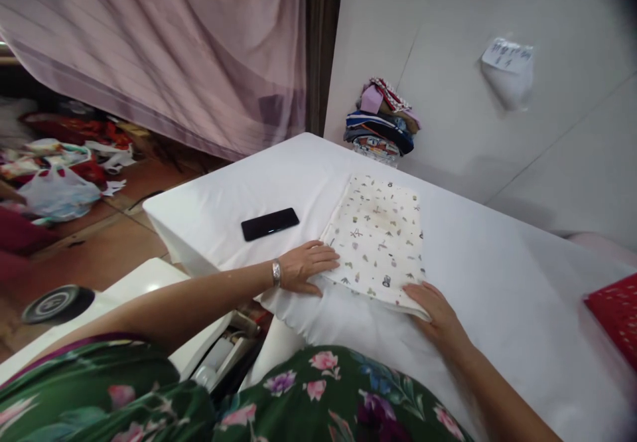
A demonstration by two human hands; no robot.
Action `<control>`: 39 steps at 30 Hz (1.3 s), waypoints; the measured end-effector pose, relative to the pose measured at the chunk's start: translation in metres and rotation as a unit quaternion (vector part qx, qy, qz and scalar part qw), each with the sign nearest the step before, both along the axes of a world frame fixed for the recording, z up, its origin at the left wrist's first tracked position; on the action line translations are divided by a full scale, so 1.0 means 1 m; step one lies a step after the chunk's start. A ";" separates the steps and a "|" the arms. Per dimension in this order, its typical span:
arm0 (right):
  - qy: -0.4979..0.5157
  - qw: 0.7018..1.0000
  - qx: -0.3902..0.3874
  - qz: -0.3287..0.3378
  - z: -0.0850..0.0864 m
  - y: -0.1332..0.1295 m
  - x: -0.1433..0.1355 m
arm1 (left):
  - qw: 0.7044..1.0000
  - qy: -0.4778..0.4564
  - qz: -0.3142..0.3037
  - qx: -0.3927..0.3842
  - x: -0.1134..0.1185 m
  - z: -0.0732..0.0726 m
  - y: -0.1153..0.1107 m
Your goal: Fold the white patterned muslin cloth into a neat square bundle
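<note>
A folded white cloth (371, 239) with a small scattered print of leaves and figures lies flat on the white-covered table, with a faint brownish patch in its far half. My left hand (303, 266), a silver bracelet at the wrist, rests open on the cloth's near left corner, fingers stretched out. At the near right corner, my right hand (438, 312) has its fingers on top and the cloth's edge between them and the thumb. A black smartphone (270, 223) lies to the left of the cloth, beyond my left forearm.
Folded clothes (381, 123) are stacked against the wall at the table's far edge. A red patterned item (614, 316) lies at the right. A pink curtain (223, 50) hangs behind. Left are a plastic bag (60, 190) on the floor and a dark round object (57, 304).
</note>
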State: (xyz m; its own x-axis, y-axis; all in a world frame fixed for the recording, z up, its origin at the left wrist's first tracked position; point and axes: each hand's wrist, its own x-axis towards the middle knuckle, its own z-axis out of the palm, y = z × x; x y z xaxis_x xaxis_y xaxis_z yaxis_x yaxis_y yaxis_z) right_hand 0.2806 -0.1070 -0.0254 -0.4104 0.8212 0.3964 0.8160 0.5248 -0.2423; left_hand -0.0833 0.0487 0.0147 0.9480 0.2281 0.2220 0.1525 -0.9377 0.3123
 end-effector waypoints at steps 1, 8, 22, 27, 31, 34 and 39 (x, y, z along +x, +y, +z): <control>0.032 0.999 -0.010 -0.018 0.001 0.000 0.000 | 1.000 0.001 0.003 0.002 0.001 0.001 -0.002; 0.126 0.983 -0.092 -0.093 0.013 0.003 -0.001 | 0.997 0.000 0.070 0.016 0.016 -0.001 -0.024; 0.089 0.996 -0.012 -0.009 0.051 0.016 -0.013 | 0.965 -0.013 0.249 0.085 0.096 0.000 -0.073; 0.083 0.996 -0.006 -0.012 0.048 0.012 -0.012 | 0.947 -0.001 0.308 0.095 0.074 0.001 -0.063; 0.078 0.997 -0.016 -0.017 0.037 0.008 -0.010 | 0.941 -0.009 0.325 0.098 0.051 0.001 -0.056; 0.064 0.998 -0.016 -0.009 0.032 0.007 -0.011 | 0.940 -0.032 0.319 0.113 0.038 -0.003 -0.049; 0.062 0.998 -0.019 -0.024 0.029 0.003 -0.012 | 0.957 -0.063 0.245 0.145 0.022 -0.013 -0.032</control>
